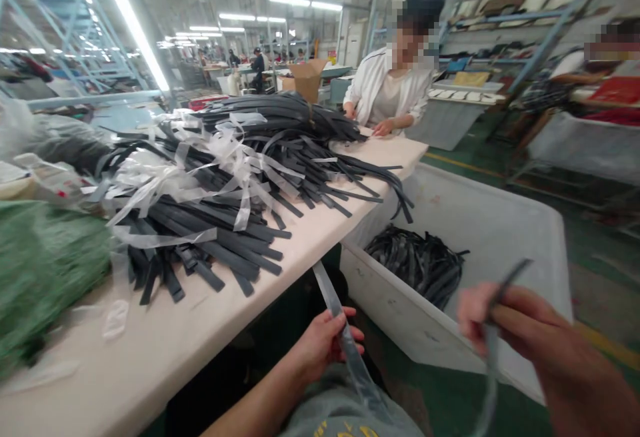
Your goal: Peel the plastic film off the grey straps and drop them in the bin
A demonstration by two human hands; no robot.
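Note:
A translucent-covered dark strip (354,350) runs from the table edge down over my lap, pinched in my left hand (327,340). Over the near side of the bin, my right hand (500,320) is closed on another dark strip (493,350), which hangs down and is blurred by motion. On the pale table (210,320) lies a large pile of dark strips (220,237), with crumpled clear plastic film (155,180) on top. Several strips overhang the table's right edge.
A big white bin (515,224) right of the table holds a tangle of dark strips (420,264). Green sheeting (45,277) covers the table's left end. Across the table, a person in a white jacket (390,90) works with both hands at its far end.

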